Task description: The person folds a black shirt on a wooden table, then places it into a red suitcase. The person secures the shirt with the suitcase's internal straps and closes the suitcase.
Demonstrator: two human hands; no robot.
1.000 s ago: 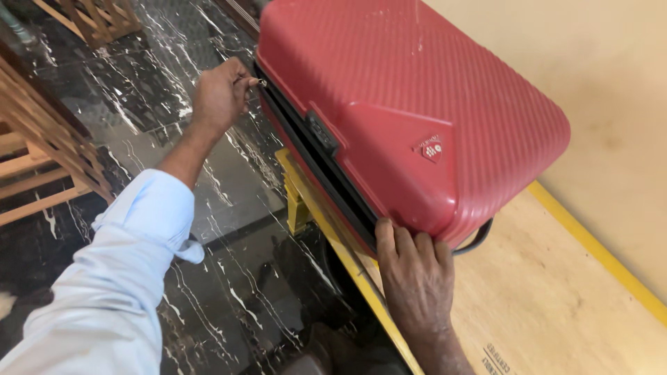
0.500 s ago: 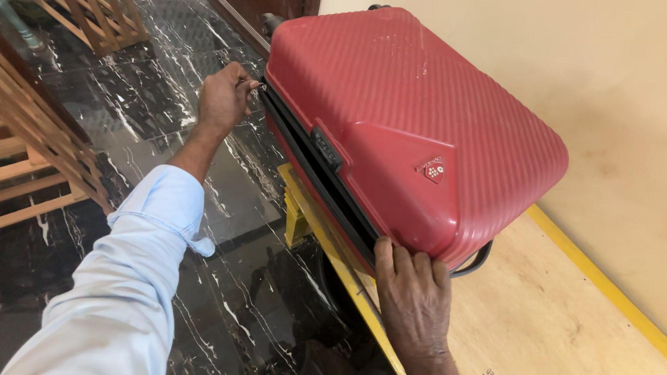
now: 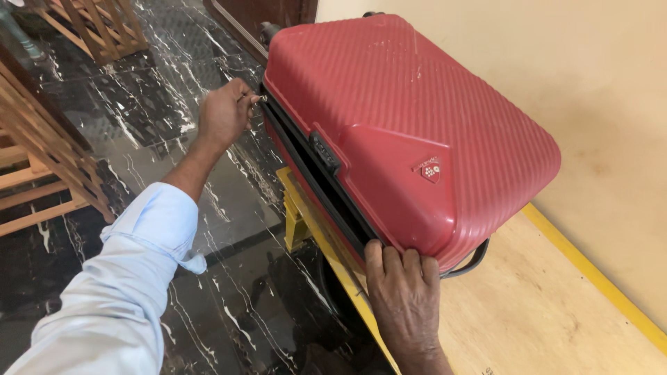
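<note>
Suitcase (image 3: 410,125), red and ribbed with a hard shell, lies flat on a yellow-edged wooden table (image 3: 556,312), filling the view from centre toward 1 o'clock. Left hand (image 3: 226,111), at 10 o'clock, pinches the zipper pull (image 3: 258,98) at its far corner. Right hand (image 3: 406,298), at 6 o'clock, presses its fingers against the near corner.

Single head view, looking steeply down, close, probably slightly rightward

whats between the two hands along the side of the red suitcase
In the head view, the red ribbed hard-shell suitcase's dark zipper seam with a small black lock runs from the left hand to the right hand.
</note>
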